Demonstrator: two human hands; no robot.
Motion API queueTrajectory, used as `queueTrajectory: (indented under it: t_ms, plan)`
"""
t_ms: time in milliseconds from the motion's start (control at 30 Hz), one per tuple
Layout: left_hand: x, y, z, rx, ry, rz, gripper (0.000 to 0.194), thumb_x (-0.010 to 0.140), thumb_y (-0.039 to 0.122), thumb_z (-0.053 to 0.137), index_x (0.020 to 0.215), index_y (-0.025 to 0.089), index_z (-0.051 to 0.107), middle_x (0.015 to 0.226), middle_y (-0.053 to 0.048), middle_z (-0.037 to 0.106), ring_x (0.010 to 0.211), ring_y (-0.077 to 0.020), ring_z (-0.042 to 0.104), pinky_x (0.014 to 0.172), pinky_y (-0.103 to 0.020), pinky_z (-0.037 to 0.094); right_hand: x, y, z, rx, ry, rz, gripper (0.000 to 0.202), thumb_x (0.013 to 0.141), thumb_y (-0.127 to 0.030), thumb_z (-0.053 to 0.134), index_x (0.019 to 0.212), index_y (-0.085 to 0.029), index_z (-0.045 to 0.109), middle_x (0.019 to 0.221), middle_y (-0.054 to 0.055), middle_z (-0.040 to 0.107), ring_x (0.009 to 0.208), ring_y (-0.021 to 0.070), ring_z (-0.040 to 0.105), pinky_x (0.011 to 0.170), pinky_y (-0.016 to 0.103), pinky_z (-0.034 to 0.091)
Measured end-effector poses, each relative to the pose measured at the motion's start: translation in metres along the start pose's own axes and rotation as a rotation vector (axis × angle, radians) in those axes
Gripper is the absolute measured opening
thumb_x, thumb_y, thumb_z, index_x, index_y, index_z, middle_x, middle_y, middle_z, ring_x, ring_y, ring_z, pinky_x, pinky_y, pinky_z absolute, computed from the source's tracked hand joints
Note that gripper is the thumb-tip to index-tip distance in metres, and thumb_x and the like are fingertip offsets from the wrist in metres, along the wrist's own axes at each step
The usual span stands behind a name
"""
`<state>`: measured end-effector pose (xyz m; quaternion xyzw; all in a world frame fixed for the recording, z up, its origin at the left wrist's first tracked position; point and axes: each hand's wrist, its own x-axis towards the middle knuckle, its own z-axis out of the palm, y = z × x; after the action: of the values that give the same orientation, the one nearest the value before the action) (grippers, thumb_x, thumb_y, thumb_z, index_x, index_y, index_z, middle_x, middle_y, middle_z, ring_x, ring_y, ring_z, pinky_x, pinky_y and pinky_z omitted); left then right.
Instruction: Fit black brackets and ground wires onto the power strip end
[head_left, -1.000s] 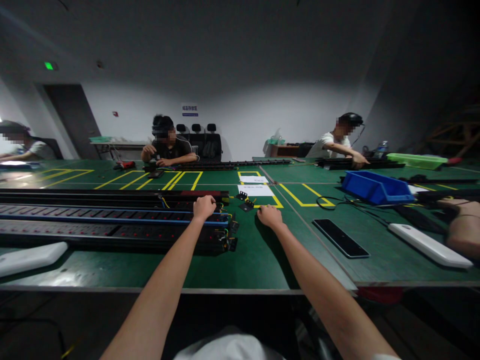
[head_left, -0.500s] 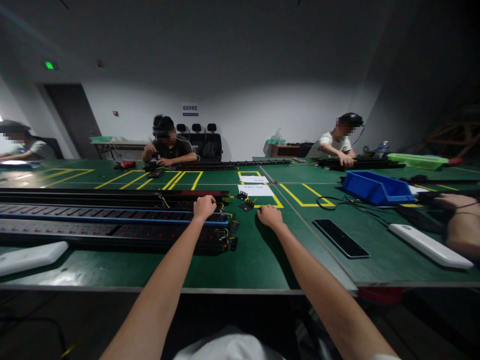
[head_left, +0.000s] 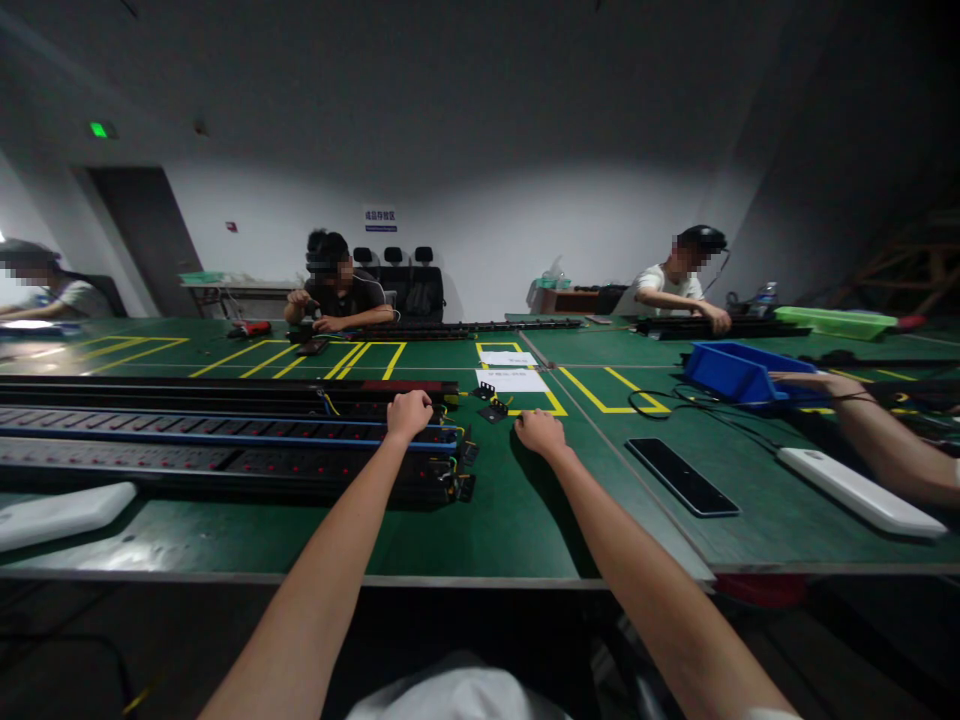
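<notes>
My left hand [head_left: 409, 414] rests on the right end of the long black strips [head_left: 262, 465], its fingers curled; whether anything is under them is hidden. My right hand [head_left: 540, 432] lies on the green table [head_left: 510, 530], fingers curled, and what they may hold cannot be made out. Between and just beyond my hands lie small black brackets [head_left: 493, 410] beside white paper sheets [head_left: 511, 381]. More black end pieces [head_left: 466, 487] with yellow-green wires hang at the strips' right end.
A black phone [head_left: 682, 477], a white device [head_left: 859, 492] and black cables lie to the right. Another person's hand [head_left: 802, 381] is at a blue bin [head_left: 739, 375]. Another white device [head_left: 67, 515] is at the left. Across the table, people sit near more strips and a green tray [head_left: 836, 322].
The neighbour's arm at the right has reached forward to the blue bin. The hand of the person at the back right has shifted right. My hands have not moved.
</notes>
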<state>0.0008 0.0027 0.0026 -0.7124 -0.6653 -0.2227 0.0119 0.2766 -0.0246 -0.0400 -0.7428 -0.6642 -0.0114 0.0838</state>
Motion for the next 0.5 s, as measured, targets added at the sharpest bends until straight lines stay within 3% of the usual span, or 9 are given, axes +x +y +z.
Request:
queueTrajectory:
  t_ms: [500]
  plan:
    - [-0.0006,0.0011,-0.0022,-0.005,-0.015,-0.006,0.024,0.086,0.029,0.059,0.103,0.026,0.076,0.109,-0.007,0.076,0.110,-0.0279,0.064,0.096,-0.039,0.049,0.0015,0.0004,0.0012,0.012,0.007,-0.001,0.044,0.099,-0.034,0.037,0.123,-0.014,0.067,0.126,0.021,0.062,0.119,0.0328,0.057,0.096,0.044,0.044]
